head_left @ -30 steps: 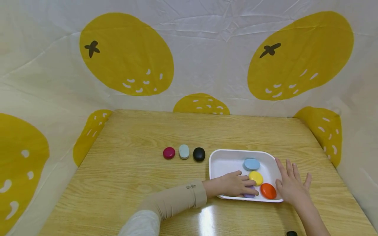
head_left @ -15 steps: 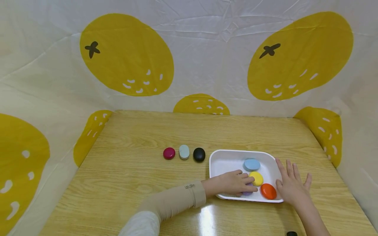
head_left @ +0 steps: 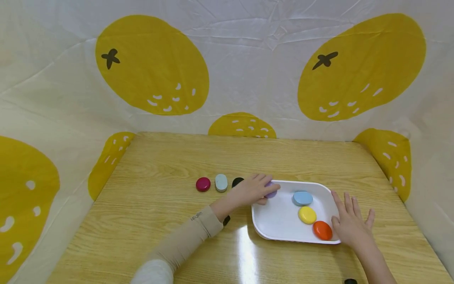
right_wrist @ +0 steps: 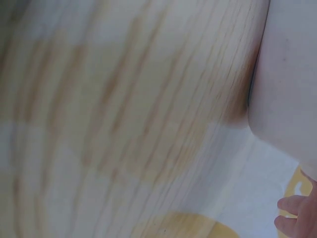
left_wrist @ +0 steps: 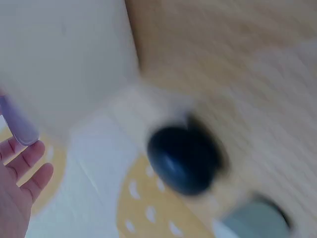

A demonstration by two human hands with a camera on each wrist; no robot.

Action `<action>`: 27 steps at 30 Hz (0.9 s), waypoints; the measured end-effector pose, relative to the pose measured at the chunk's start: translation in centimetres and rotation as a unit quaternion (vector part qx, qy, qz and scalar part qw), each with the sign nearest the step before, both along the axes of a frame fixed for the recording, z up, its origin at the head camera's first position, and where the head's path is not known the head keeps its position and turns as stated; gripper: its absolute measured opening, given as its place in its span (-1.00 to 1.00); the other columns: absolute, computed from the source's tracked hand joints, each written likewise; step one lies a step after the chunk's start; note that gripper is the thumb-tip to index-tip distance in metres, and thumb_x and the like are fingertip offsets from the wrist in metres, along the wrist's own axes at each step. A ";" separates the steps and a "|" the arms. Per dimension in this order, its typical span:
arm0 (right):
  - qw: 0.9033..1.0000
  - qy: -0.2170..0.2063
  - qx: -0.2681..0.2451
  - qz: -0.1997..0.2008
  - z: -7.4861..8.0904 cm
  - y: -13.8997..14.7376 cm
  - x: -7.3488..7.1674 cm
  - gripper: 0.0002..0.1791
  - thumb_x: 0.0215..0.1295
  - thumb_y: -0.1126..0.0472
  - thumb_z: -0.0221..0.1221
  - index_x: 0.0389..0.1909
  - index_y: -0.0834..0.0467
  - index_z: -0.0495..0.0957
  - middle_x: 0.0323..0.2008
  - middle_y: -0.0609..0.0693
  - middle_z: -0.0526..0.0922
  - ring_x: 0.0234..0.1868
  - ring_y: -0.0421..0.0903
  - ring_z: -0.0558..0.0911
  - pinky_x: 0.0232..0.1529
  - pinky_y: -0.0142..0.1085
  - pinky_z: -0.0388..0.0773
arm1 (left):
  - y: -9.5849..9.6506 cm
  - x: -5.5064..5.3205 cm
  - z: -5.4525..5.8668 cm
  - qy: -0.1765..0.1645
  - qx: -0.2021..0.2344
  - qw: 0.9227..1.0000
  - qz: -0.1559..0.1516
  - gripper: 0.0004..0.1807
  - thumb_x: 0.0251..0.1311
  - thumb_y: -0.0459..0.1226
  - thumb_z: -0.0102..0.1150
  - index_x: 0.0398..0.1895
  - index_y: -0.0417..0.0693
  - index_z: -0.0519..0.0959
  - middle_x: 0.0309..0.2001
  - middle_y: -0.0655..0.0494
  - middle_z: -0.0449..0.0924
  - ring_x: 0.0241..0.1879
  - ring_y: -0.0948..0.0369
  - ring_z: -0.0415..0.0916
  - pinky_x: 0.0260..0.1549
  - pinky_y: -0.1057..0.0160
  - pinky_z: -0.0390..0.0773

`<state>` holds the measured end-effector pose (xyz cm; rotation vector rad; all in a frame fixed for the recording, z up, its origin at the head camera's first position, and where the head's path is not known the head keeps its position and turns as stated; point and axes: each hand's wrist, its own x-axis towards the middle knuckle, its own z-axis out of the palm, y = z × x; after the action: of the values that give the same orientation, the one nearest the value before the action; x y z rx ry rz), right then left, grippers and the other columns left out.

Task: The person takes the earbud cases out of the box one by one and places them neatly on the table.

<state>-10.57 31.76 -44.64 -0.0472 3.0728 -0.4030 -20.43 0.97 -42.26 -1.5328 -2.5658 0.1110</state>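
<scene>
My left hand [head_left: 251,190] pinches a purple oval stone-like piece [head_left: 271,190] over the far left corner of the white tray [head_left: 280,230]. In the left wrist view the purple piece [left_wrist: 19,121] shows between thumb and fingers. Against the tray's right wall rests my right hand [head_left: 352,225], fingers spread and straight. Inside the tray lie a light blue oval piece [head_left: 302,198], a yellow round one [head_left: 307,215] and an orange-red one [head_left: 322,230]. A black piece [head_left: 237,182] on the table is partly hidden by my left hand.
Left of the black piece, a pale grey-green oval piece [head_left: 221,183] and a crimson round piece [head_left: 203,184] line up on the wooden table [head_left: 152,189]. A white cloth with yellow fruit prints [head_left: 241,71] stands around the table's back and sides.
My left hand has lifted the purple piece from the tray's near side and carried it left and away from me to the far left corner. The right hand stays put.
</scene>
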 end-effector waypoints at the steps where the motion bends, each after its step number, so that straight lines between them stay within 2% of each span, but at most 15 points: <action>1: 1.000 0.000 -0.001 0.000 0.0 0.0 0.0 -0.19 0.27 0.19 -0.11 0.43 -0.03 -0.35 0.35 0.40 -0.30 0.34 0.33 -0.36 0.02 0.30 -0.74 | -0.8 -0.3 0.1 -0.003 0.015 1.000 0.008 -0.47 0.20 -0.01 0.05 0.23 0.17 0.25 0.09 0.07 0.26 0.06 0.15 0.27 0.11 0.20 0.28; 6: 1.000 0.004 -0.002 0.001 0.1 -0.1 0.1 -0.20 0.27 0.20 -0.12 0.43 -0.04 -0.34 0.35 0.39 -0.29 0.34 0.34 -0.34 0.02 0.31 -0.72 | -4.8 -1.4 0.2 -0.015 0.070 0.996 0.050 -0.58 0.20 -0.10 0.05 0.11 0.09 0.30 0.00 0.03 0.29 -0.01 0.10 0.30 0.06 0.13 0.34; 9: 1.000 0.003 -0.003 0.001 0.1 -0.1 0.1 -0.20 0.27 0.20 -0.12 0.43 -0.03 -0.34 0.35 0.39 -0.30 0.34 0.34 -0.34 0.02 0.30 -0.74 | -7.2 -1.8 0.1 -0.040 0.088 0.992 0.078 -0.57 0.18 -0.15 0.09 0.11 0.07 0.30 -0.03 0.01 0.27 -0.02 0.08 0.29 0.04 0.09 0.33; 10: 1.000 0.002 -0.004 0.001 0.2 -0.1 0.1 -0.20 0.27 0.20 -0.12 0.43 -0.03 -0.34 0.35 0.39 -0.30 0.34 0.34 -0.34 0.02 0.29 -0.75 | -8.0 -1.9 0.0 -0.047 0.094 0.990 0.090 -0.57 0.17 -0.16 0.10 0.10 0.07 0.30 -0.04 0.03 0.26 -0.05 0.07 0.29 -0.02 0.09 0.38; 14: 1.000 -0.003 -0.003 0.000 0.2 -0.1 0.0 -0.20 0.28 0.19 -0.12 0.43 -0.03 -0.35 0.35 0.40 -0.31 0.33 0.35 -0.34 0.02 0.30 -0.75 | -11.1 -2.2 -0.2 -0.081 0.149 0.978 0.122 -0.51 0.11 -0.22 0.19 0.13 -0.02 0.33 -0.04 -0.04 0.25 -0.09 0.02 0.29 -0.07 0.03 0.36; 17: 1.000 -0.005 -0.002 -0.002 0.2 -0.2 0.0 -0.20 0.28 0.19 -0.12 0.43 -0.03 -0.34 0.35 0.40 -0.30 0.33 0.35 -0.32 0.02 0.30 -0.73 | -13.2 -2.3 0.0 -0.075 0.177 0.970 0.152 -0.51 0.07 -0.25 0.23 0.09 -0.09 0.37 -0.05 -0.13 0.28 -0.11 -0.03 0.31 -0.05 -0.02 0.33; 21: 1.000 -0.008 -0.005 -0.002 0.2 -0.1 0.0 -0.20 0.28 0.19 -0.12 0.43 -0.03 -0.35 0.34 0.41 -0.31 0.33 0.35 -0.34 0.01 0.29 -0.76 | -15.7 -2.3 0.3 -0.072 0.177 0.960 0.206 -0.50 0.01 -0.25 0.30 0.03 -0.12 0.38 -0.13 -0.15 0.30 -0.16 -0.06 0.32 -0.07 -0.04 0.33; 24: 1.000 -0.007 -0.007 -0.002 0.1 -0.1 0.0 -0.20 0.28 0.19 -0.12 0.43 -0.03 -0.34 0.34 0.41 -0.31 0.33 0.35 -0.34 0.01 0.30 -0.75 | -17.2 -2.1 0.2 -0.088 0.169 0.952 0.242 -0.47 -0.03 -0.25 0.33 0.03 -0.15 0.37 -0.19 -0.11 0.28 -0.18 -0.05 0.29 -0.07 -0.05 0.32; 27: 1.000 -0.008 -0.006 -0.002 0.2 -0.1 0.0 -0.20 0.28 0.19 -0.12 0.43 -0.03 -0.35 0.34 0.41 -0.31 0.33 0.35 -0.34 0.02 0.31 -0.73 | -18.4 -1.8 -0.3 -0.101 0.156 0.946 0.265 -0.44 -0.04 -0.25 0.33 0.05 -0.17 0.37 -0.20 -0.10 0.28 -0.18 -0.04 0.30 -0.08 -0.05 0.32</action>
<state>-10.53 31.64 -44.46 -0.0370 3.0547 -0.4202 -22.27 -17.41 -42.51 -0.7566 -2.9092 -0.3934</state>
